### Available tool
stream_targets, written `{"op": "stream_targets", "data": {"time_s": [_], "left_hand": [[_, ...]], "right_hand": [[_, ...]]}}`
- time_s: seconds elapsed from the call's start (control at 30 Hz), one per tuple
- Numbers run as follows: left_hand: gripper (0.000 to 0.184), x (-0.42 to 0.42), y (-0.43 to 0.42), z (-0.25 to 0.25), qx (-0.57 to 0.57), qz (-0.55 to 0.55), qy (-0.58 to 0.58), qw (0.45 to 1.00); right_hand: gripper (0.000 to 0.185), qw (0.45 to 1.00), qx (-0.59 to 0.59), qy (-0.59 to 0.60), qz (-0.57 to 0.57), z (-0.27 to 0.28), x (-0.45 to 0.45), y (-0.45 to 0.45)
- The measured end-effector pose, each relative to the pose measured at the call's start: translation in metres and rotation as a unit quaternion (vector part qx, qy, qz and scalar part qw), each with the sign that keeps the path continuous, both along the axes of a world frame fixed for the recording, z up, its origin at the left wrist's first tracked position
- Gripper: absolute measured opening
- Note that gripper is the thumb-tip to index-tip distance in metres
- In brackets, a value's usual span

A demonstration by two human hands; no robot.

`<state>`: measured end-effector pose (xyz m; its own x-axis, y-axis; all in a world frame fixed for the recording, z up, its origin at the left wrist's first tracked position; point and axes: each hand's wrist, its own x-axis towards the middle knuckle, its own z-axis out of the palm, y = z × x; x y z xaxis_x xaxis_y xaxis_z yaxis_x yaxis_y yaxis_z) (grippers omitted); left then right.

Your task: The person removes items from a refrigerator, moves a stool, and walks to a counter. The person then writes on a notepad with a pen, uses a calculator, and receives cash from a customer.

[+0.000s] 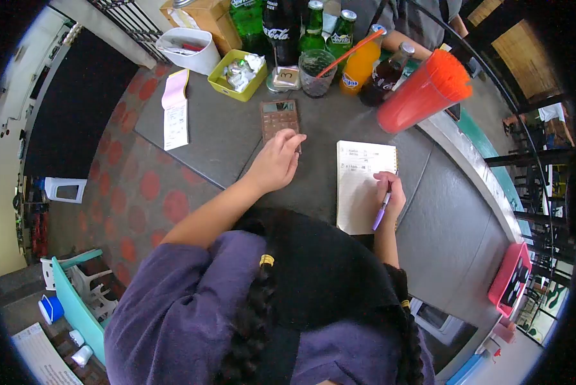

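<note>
My left hand (275,162) rests at the lower end of a brown calculator (279,115), fingers loosely bent over its keys and holding nothing. Part of the keypad is hidden under those fingers. In my right hand (391,192) is a purple pen (381,213), gripped over an open lined notebook (352,208). Handwritten lines fill the upper part of the notebook's page. The pen's writing tip is hidden by my fingers.
At the back stand a Coca-Cola bottle (281,32), an orange soda bottle (361,64), a glass with a straw (315,80) and a red straw container (416,102). A yellow-green basket (246,95) and a receipt pad (176,122) lie left; a pink tray (503,282) is right.
</note>
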<state>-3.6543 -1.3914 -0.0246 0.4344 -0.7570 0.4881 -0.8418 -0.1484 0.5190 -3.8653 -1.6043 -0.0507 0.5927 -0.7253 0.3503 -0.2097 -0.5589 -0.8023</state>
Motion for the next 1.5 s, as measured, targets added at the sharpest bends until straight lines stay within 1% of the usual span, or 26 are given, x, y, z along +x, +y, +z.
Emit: {"op": "stream_targets", "data": {"time_s": [0.07,0.17,0.27,0.37,0.47,0.6,0.7,0.8,0.9,1.0,1.1,1.2,1.3,1.33,1.4,1.5], "left_hand": [[0.044,0.0,0.0,-0.001,-0.003,-0.001,-0.003,1.0],[0.043,0.002,-0.003,0.007,0.057,0.001,0.062,0.996],[0.04,0.005,-0.001,0.012,0.018,-0.001,0.061,0.998],[0.039,0.016,0.017,0.01,-0.007,0.051,0.036,0.998],[0.039,0.022,0.044,-0.001,-0.036,0.104,0.097,0.989],[0.041,0.017,0.056,-0.001,-0.033,0.103,0.111,0.988],[0.042,0.014,0.05,-0.004,-0.037,0.088,0.095,0.991],[0.042,0.014,0.042,-0.001,0.033,0.096,0.086,0.991],[0.043,0.014,0.035,0.009,0.019,0.094,0.111,0.989],[0.044,0.012,0.029,0.006,0.06,0.068,0.1,0.991],[0.045,0.015,0.023,0.01,0.083,0.085,0.095,0.988],[0.046,0.024,0.01,0.016,0.023,0.036,0.058,0.997],[0.045,0.027,0.0,0.008,0.038,0.042,0.071,0.996],[0.044,0.027,-0.001,0.008,0.029,0.05,0.091,0.994],[0.043,0.027,-0.004,0.009,0.013,0.065,0.128,0.99],[0.042,0.023,0.005,0.01,-0.005,0.046,0.1,0.994]], "right_hand": [[0.005,1.0,0.002,-0.001,-0.003,-0.002,0.0,-0.001],[0.005,1.0,0.009,-0.007,-0.007,-0.002,0.001,0.001],[0.005,1.0,0.014,0.0,-0.005,0.003,0.001,0.002],[0.006,1.0,0.013,0.0,-0.005,0.005,0.001,0.002],[0.006,1.0,0.028,-0.003,-0.008,0.004,0.001,0.004],[0.01,0.999,0.04,-0.005,-0.001,0.001,0.002,0.004],[0.009,1.0,0.02,-0.004,0.011,-0.008,0.001,-0.002],[0.006,0.999,0.037,-0.002,0.005,-0.002,0.001,0.0],[0.005,0.999,0.049,-0.001,-0.002,-0.001,0.001,0.001],[0.005,0.999,0.053,-0.004,-0.006,-0.004,0.002,0.0],[0.005,0.999,0.051,-0.008,-0.008,-0.005,0.001,0.0],[0.006,0.998,0.054,-0.009,-0.007,-0.006,0.001,-0.001],[0.006,0.999,0.034,-0.008,-0.001,-0.002,0.0,0.0],[0.006,1.0,0.023,-0.008,0.003,0.0,0.001,0.001],[0.007,0.999,0.037,-0.006,-0.002,-0.004,0.001,0.0],[0.007,0.999,0.048,0.004,-0.004,-0.003,-0.001,0.0]]}}
